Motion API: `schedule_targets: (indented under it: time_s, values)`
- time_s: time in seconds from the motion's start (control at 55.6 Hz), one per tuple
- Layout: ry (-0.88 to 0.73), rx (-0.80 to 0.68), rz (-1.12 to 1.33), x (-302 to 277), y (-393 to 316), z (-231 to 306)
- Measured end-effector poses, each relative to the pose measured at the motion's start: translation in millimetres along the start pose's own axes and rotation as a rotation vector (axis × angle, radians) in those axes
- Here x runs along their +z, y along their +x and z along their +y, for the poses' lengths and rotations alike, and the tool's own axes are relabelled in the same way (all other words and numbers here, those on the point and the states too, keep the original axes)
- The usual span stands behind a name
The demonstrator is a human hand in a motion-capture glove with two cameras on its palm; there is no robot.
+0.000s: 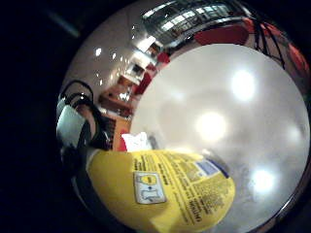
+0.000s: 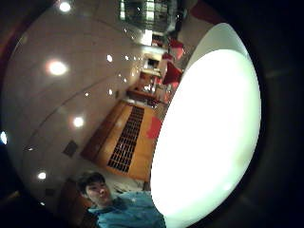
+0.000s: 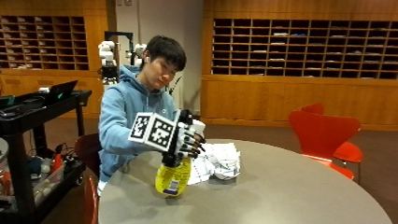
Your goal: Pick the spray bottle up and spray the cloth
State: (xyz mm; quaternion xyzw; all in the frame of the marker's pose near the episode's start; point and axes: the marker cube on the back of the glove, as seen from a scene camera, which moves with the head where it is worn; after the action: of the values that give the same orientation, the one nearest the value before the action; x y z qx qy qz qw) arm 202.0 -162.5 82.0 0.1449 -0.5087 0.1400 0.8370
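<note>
In the outside view a person sits at a round grey table point(image 3: 280, 191). The gloved right hand point(image 3: 187, 140) grips the top of a yellow spray bottle point(image 3: 173, 177), fingers curled round its neck and sprayer head. The bottle hangs slightly tilted with its base at or just above the tabletop; I cannot tell which. A crumpled white cloth point(image 3: 217, 161) lies on the table just beyond and beside the bottle. In the little finger side palm view the yellow bottle point(image 1: 165, 189) with its printed label fills the near field, and the cloth point(image 1: 138, 141) shows past it on the table point(image 1: 233, 121).
An orange chair point(image 3: 323, 133) stands at the table's far right side. A black cart point(image 3: 37, 140) with gear is at the left, close to the table edge. The thumb side palm view shows the bright tabletop point(image 2: 209, 128) and the seated person point(image 2: 123, 209).
</note>
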Motion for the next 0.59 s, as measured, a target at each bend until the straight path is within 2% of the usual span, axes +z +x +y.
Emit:
schedule_targets:
  time_s: [0.252,0.414,0.594]
  values:
    - [-0.379,-0.063,0.506,46.3,-74.0,7.2]
    - [-0.531,-0.058,0.848,67.2,-99.4,-0.8]
    - [-0.689,-0.054,1.111,107.3,-124.8,9.8]
